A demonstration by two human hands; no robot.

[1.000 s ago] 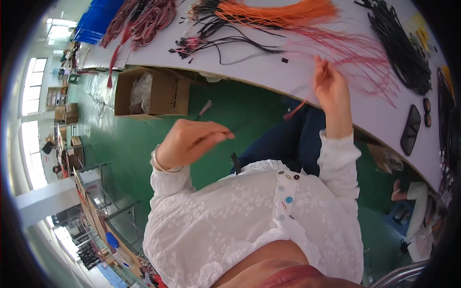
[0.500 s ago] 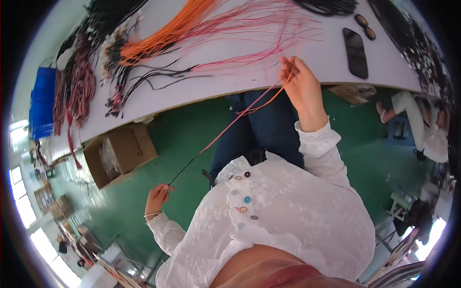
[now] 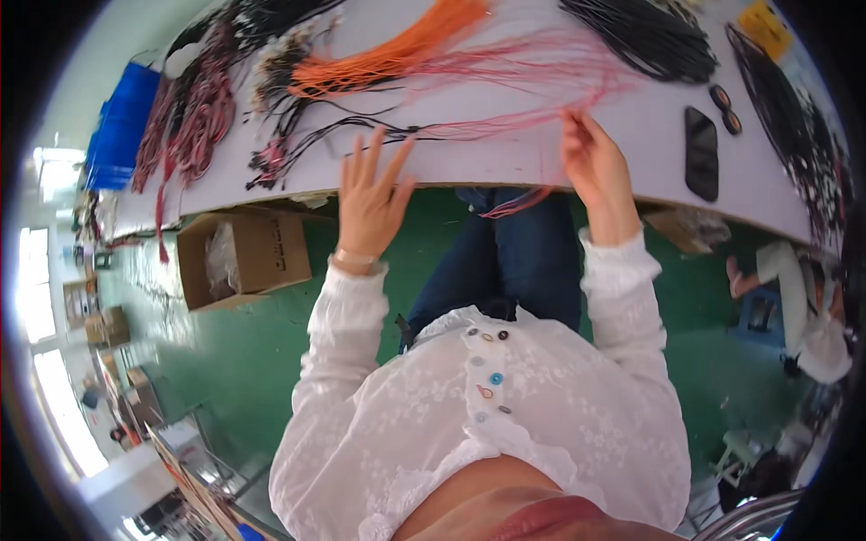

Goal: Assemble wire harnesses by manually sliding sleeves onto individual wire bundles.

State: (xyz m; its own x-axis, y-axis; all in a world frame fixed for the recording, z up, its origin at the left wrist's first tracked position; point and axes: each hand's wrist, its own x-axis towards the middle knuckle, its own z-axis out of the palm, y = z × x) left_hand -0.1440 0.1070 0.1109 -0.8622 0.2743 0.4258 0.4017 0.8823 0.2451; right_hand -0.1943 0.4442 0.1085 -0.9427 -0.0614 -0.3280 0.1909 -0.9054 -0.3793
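My left hand is held over the table's front edge with its fingers spread, holding nothing. Just beyond its fingertips lie the black ends of a group of wires, which turn into pink wires running toward my other hand. My right hand is pinched on thin pink wire at the table edge. From it a loop of pink and orange wire hangs above my lap. Where exactly the strands pass between its fingers is blurred. Behind lies a thick orange wire bundle.
Black cable bundles and a dark phone lie on the right of the white table. Dark red cables and a blue bin are at the left. Below stands an open cardboard box. Another person sits at the far right.
My left hand has let go of the wire's black end and risen from low left to the table, fingers now spread. The stretched wire no longer spans between my hands; my right hand still pinches wire.
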